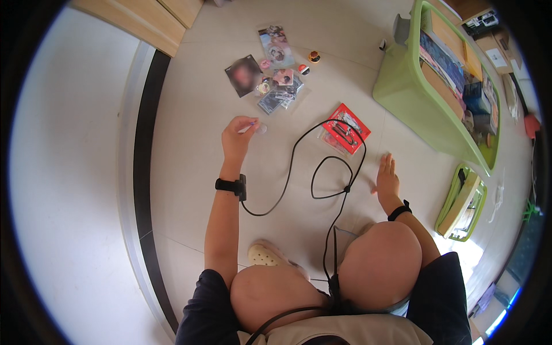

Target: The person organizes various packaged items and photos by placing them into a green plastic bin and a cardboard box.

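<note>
My left hand point(236, 141) is raised over the floor, thumb and fingertips pinched on a small clear plastic piece point(261, 129) with a bit of blue or purple at its edge. Its exact kind is too small to tell. Just beyond that hand lies a loose group: a dark photo card point(244, 76), a tall picture card point(276, 45), several grey cards in clear sleeves point(280, 95) and small round badges point(304, 69). My right hand point(388, 177) holds nothing, its fingers stretched out low near the floor. The nearest thing to it is a red picture card point(348, 127) on a clear packet.
A black cable point(287, 172) runs from my left wristband, looping across the floor and over the red card. At the right stand a large green bin point(397, 95) full of books and boxes and a small green basket point(443, 221). A white panel point(75, 144) borders the left.
</note>
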A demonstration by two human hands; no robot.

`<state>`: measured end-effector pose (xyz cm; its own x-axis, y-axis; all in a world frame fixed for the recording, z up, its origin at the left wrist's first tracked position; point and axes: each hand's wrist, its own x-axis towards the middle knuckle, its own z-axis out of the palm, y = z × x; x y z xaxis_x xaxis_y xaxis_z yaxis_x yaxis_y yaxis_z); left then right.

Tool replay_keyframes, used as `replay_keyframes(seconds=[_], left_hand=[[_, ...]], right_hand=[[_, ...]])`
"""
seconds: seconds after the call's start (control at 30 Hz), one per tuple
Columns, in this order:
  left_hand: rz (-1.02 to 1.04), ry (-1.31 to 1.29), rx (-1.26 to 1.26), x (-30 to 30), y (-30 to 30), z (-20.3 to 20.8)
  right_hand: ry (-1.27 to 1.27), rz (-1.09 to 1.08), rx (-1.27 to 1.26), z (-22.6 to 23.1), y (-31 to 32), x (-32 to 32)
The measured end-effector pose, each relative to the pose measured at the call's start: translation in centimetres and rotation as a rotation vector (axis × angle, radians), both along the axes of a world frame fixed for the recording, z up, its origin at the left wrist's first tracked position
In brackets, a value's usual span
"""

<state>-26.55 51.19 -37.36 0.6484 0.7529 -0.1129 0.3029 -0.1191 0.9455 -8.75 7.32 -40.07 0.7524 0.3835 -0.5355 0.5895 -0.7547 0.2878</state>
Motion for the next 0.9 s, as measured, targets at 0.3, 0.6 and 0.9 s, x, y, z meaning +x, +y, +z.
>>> replay_keyframes(seconds=[0.3,0.6,0.9], left_hand=[[0.065,-0.035,-0.135,0.0,-0.3,-1.3],[0.060,0.002,-0.011,-0.7,0.0,-2.0],[-0.025,0.191,0.338,-0.2,-1.1,0.2]], right_hand=[[-0.031,0.027,-0.001,-0.7,-0.9,0.5],[-0.033,0.045,-0.008,-0.6,-0.2,0.5],[0.004,0.003,-0.012,0.3,0.1,0.5]])
